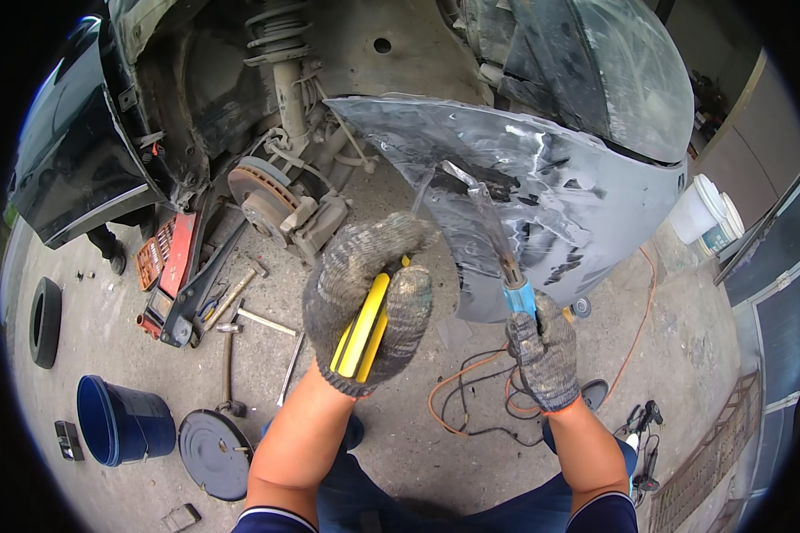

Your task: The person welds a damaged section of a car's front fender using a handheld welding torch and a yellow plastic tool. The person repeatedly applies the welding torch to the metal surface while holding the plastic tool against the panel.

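My left hand (364,293), in a grey knit glove, is closed around a tool with yellow-and-black handles (362,327); its head is hidden by the fingers. A thin strip (424,193) shows above this hand, near the panel. In my gloved right hand (545,360) is a blue-handled plastic welding gun (498,231) with a long metal barrel. Its bent, flat tip points up and left, over dark streaks on a scuffed grey car bumper (587,222). Whether the tip touches the bumper I cannot tell.
Behind the bumper is an open wheel well with a brake disc (262,191) and coil spring (278,31). A red floor jack (178,258), hammers (267,322), a blue bucket (124,422) and a black lid (213,453) are left. Cords (471,417) loop below; white buckets (698,209) stand right.
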`<state>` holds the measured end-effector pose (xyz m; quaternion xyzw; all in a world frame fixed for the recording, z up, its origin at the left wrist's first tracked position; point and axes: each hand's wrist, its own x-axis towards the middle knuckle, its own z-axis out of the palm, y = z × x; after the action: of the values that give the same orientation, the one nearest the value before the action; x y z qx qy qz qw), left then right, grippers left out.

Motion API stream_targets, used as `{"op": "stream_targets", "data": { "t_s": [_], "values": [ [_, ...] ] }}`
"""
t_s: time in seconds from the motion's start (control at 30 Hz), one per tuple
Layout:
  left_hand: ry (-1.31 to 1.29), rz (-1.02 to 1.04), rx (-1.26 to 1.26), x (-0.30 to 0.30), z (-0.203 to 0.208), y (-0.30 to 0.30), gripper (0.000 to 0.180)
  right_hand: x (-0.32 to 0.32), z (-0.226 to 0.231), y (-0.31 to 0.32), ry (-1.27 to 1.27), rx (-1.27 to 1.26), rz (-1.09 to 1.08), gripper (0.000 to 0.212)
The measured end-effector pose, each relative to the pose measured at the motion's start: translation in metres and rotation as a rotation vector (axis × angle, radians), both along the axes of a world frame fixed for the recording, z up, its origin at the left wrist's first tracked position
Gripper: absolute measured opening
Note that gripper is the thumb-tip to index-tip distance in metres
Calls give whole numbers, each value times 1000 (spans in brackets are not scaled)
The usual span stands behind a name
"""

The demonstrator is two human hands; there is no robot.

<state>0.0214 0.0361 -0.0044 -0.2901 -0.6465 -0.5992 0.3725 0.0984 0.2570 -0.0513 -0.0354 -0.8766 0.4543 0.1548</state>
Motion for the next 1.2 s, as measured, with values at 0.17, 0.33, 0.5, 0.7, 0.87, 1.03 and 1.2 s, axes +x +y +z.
{"op": "stream_targets", "data": {
  "t_s": [0.17, 0.33, 0.5, 0.7, 0.87, 1.03, 1.2],
  "values": [
    [-17, 24, -73, 3, 4, -3, 25, 1, 7, -1, -23, 20, -12, 34],
    [4, 50, -84, 1, 3, -3, 24, -5, 9, -2, 22, 43, -9, 36],
    [-15, 36, -63, 2, 3, -3, 24, -5, 8, -3, 9, 58, -23, 37],
    [16, 32, -71, -1, 2, -3, 24, -7, 2, 1, 8, 19, -5, 37],
    [18, 14, -39, -2, 0, -3, 25, -4, -4, 6, -4, -17, 14, 38],
    [-2, 46, -72, 0, 2, -3, 24, -5, -2, 6, 3, -12, 23, 38],
    [-6, 32, -67, 2, 6, -3, 22, -8, -8, 12, -16, -99, 39, 38]
  ]
}}
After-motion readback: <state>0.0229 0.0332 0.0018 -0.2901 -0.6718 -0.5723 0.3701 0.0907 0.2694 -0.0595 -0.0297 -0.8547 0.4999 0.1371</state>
